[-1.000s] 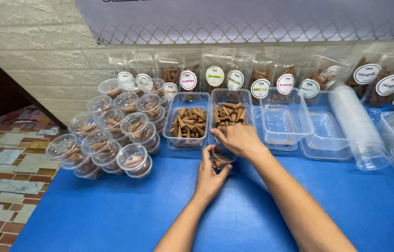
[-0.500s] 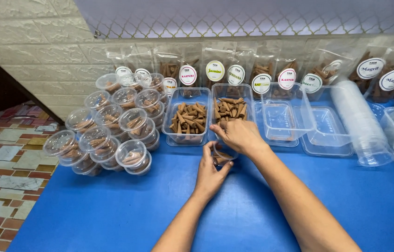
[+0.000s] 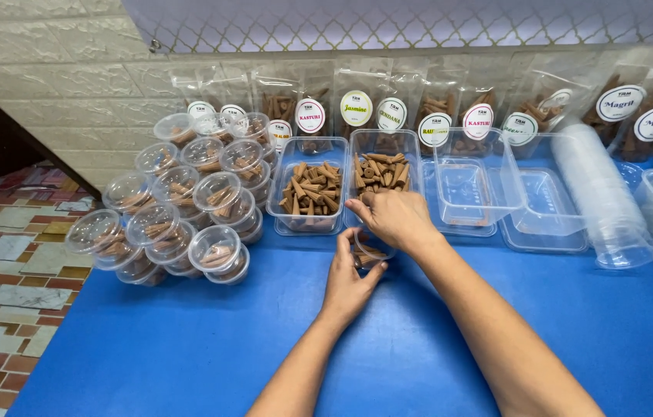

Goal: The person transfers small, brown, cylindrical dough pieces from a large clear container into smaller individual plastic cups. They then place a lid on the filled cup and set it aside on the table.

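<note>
My left hand (image 3: 350,279) cups a small round clear plastic cup (image 3: 371,253) that stands on the blue table (image 3: 187,347) and holds a few brown cone-shaped sticks. My right hand (image 3: 392,218) hovers just above the cup, at the near edge of a clear rectangular tub of brown cones (image 3: 379,174); its fingers are bent, and whether they pinch a cone is hidden. A second tub of brown cones (image 3: 309,189) sits to the left of it.
Several lidded round cups filled with cones (image 3: 168,212) are stacked at the left. Empty clear tubs (image 3: 469,189) and a sleeve of stacked lids (image 3: 601,201) lie to the right. Labelled clear pouches (image 3: 435,108) lean on the wall behind. Tiled floor (image 3: 2,262) lies beyond the table's left edge.
Both hands have stayed around the small cup, my right hand shifting slightly above it. The view has drifted a little.
</note>
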